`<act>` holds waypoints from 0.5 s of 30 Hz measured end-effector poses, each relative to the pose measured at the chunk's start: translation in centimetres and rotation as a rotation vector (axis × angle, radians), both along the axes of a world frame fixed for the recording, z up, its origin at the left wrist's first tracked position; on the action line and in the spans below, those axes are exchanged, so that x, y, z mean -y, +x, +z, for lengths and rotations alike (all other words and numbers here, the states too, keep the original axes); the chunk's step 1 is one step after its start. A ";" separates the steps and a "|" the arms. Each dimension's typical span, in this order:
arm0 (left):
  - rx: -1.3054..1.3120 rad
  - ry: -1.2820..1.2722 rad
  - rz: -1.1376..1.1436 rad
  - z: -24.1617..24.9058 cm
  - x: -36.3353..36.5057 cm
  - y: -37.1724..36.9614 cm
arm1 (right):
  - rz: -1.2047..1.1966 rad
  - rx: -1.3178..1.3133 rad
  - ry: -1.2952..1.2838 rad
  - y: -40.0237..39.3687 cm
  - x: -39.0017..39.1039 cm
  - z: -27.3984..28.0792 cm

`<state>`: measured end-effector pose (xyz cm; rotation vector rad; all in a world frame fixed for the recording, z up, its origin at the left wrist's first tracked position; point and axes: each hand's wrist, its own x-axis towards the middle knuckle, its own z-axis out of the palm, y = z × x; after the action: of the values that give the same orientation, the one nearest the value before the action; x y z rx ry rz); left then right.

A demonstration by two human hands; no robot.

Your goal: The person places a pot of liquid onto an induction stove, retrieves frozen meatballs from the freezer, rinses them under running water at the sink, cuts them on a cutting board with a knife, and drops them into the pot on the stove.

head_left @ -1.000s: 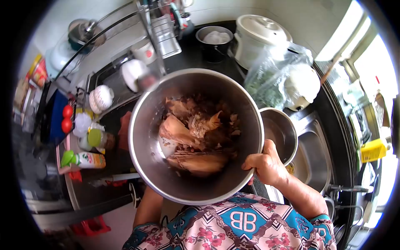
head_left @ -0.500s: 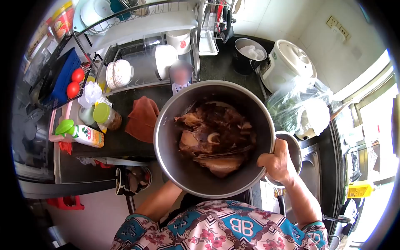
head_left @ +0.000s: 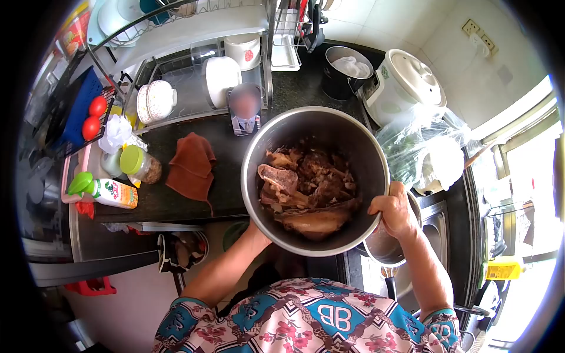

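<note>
A large round metal pot (head_left: 249, 206) is held up in front of me, tilted so that its inside faces me. Dark brown cooked meat (head_left: 312, 188) in chunks, some apparently with bone, lies at its bottom. My right hand (head_left: 395, 209) grips the pot's right side, thumb at the rim. On the lower left my left hand (head_left: 258, 236) supports the pot from the outside; its fingers are hidden behind the wall. Below my right hand, a smaller pan (head_left: 384, 247) is partly covered by the big pot.
A brown cloth (head_left: 191, 167), a green-lidded jar (head_left: 140, 165) and a bottle (head_left: 116, 193) are on the counter at left. Behind stands a dish rack (head_left: 268, 59) with bowls. To the right are a white rice cooker (head_left: 406, 88), a bag of greens (head_left: 406, 147) and a sink (head_left: 435, 235).
The pot has shifted slightly right and away from me. More of my left hand and of the smaller pan now shows. The meat looks less glossy and is seen more clearly.
</note>
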<state>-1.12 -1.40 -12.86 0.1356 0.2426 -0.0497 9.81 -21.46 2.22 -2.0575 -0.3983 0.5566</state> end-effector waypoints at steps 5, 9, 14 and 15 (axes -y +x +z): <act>-0.035 0.017 -0.035 0.5 0.0 1.3 | -0.139 -0.295 0.122 3.4 0.7 -1.9; -0.105 0.196 -0.252 -1.1 -0.7 2.4 | -0.182 -0.277 0.110 5.8 0.3 -1.8; -0.208 0.168 -0.291 0.5 -0.5 4.4 | 0.060 0.021 -0.010 9.4 1.7 -4.6; -0.210 0.170 -0.298 0.7 -0.6 4.7 | -0.158 -0.171 0.113 9.7 1.1 -4.6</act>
<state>3.63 -0.85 -12.18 0.3364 0.4355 -0.3414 19.50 -22.60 -2.43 -1.8973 -0.1616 0.5948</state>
